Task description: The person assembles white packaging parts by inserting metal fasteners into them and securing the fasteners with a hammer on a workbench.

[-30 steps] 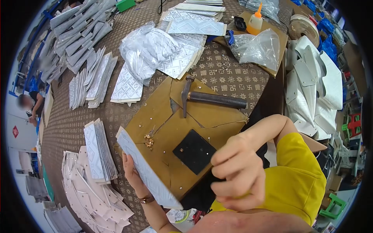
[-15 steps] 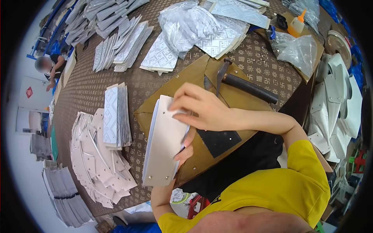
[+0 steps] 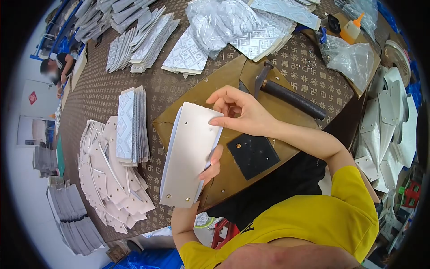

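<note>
A pale folded panel (image 3: pixel 188 152) with small holes at its top and two brass studs at its bottom stands tilted over the brown board (image 3: pixel 224 188). My left hand (image 3: pixel 212 167) grips its right edge, fingers wrapped round from behind. At the top right corner, thumb and fingertips of my right hand (image 3: pixel 239 110) pinch the panel. A black square pad (image 3: pixel 253 157) with a small brass piece on it lies right of the panel. Behind my right hand rests a hammer (image 3: pixel 291 98) with a dark handle.
Pale studded pieces (image 3: pixel 112 179) and a patterned stack (image 3: pixel 126 125) lie at left. Patterned sheets (image 3: pixel 186 54) and plastic bags (image 3: pixel 219 22) are at the back, a glue bottle (image 3: pixel 350 30) at back right. White pieces (image 3: pixel 380 121) sit at right. Another person (image 3: pixel 65 67) is at far left.
My right hand has moved slightly up and right to the panel's corner. A brass piece now shows on the black pad. The whole view has shifted a little.
</note>
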`<state>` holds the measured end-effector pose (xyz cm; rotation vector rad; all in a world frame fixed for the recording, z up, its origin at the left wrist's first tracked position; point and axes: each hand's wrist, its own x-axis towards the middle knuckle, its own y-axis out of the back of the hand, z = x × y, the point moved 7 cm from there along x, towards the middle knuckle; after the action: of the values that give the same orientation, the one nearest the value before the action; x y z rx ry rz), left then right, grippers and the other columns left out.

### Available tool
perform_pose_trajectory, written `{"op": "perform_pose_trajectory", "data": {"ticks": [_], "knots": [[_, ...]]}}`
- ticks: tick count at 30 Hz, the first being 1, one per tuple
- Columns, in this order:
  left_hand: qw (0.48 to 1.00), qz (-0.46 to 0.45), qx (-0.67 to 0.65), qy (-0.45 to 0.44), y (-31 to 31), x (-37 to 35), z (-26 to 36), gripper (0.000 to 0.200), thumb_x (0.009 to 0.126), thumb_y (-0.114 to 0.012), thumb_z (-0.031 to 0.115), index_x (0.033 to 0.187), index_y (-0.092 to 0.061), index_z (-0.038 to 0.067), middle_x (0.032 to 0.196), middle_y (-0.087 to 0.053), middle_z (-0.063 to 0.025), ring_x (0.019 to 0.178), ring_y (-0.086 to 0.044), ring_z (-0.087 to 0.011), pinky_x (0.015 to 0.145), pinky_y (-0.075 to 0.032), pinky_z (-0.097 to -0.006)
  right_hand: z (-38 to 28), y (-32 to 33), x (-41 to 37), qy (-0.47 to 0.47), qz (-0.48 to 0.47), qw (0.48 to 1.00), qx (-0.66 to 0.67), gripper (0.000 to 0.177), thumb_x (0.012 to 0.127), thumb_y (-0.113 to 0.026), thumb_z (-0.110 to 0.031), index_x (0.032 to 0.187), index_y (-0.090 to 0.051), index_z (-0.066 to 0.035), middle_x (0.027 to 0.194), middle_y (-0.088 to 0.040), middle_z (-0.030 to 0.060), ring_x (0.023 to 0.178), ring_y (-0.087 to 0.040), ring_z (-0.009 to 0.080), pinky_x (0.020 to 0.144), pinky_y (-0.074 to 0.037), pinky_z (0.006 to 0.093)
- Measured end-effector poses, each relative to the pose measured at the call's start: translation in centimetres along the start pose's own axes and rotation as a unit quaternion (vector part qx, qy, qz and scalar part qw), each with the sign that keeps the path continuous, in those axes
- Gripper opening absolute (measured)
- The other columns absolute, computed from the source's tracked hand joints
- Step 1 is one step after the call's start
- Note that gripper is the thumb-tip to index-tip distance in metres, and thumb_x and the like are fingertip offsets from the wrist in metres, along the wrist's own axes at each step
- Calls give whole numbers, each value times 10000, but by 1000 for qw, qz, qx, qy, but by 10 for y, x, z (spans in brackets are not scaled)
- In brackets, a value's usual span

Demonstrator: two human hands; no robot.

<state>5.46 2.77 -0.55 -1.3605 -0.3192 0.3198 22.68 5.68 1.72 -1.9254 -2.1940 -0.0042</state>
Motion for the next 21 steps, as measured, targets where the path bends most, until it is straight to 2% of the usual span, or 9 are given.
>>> {"op": "perform_pose_trajectory", "data": {"ticks": [3,6,7,9,11,14,17,20,21], "knots": [[1000,4,13,0,4,-2,1,518,1054,-577,363,1473,-488,71,1037,-476,-204,580,-438,-185,550,-407,-235,-3,0,-3,10,8,999,-33,434,936,-815,-70,1318,-609,-49,914,-596,-49,832,-553,16,721,-450,204],[988,130,18,-82,15,-7,8,622,1032,-597,469,1500,-469,80,1109,-519,-260,561,-440,-220,526,-411,-268,6,-8,-3,12,-32,999,-25,451,936,-809,-82,1327,-589,-33,926,-618,-30,828,-559,28,719,-463,220],[991,123,16,-56,15,-7,5,622,1032,-597,469,1500,-469,80,1109,-519,-260,561,-440,-220,526,-411,-268,9,-3,-3,12,-7,999,-33,451,936,-809,-82,1327,-589,-33,926,-618,-30,828,-559,28,719,-463,220],[996,72,47,-22,9,-9,4,582,1048,-583,402,1492,-453,49,1085,-494,-242,600,-479,-234,571,-429,-273,14,-8,-1,20,-48,998,-22,455,934,-792,-107,1324,-576,-17,937,-640,-2,839,-584,58,729,-486,253],[997,39,63,4,10,7,11,562,1056,-576,369,1487,-445,33,1073,-481,-233,619,-499,-242,593,-438,-276,16,-6,0,24,-44,998,-22,455,930,-774,-108,1320,-559,-18,952,-651,14,848,-595,78,737,-498,270],[957,-223,82,168,-1,29,1,541,1066,-568,338,1465,-429,1,1086,-484,-215,679,-543,-243,624,-457,-302,22,-11,1,53,-39,998,-10,455,917,-746,-102,1309,-529,-24,977,-668,48,868,-622,122,754,-517,301],[951,-230,71,195,5,31,1,547,1069,-562,345,1461,-423,-12,1089,-486,-223,674,-550,-256,614,-463,-311,20,-13,-1,104,-17,994,1,457,900,-726,-85,1296,-503,-36,994,-679,83,891,-654,171,770,-532,331],[947,-231,57,215,8,31,2,559,1074,-553,355,1455,-414,-30,1093,-490,-234,668,-559,-275,599,-471,-324,16,-13,-4,106,12,993,-40,492,831,-743,-121,1247,-499,-23,993,-696,156,941,-702,333,811,-544,417],[946,-229,52,224,9,30,2,563,1076,-550,358,1453,-411,-36,1094,-492,-238,665,-563,-281,594,-474,-329,14,-12,-4,110,29,993,-42,492,831,-743,-121,1247,-499,-23,993,-696,156,941,-702,333,811,-544,417]]}}
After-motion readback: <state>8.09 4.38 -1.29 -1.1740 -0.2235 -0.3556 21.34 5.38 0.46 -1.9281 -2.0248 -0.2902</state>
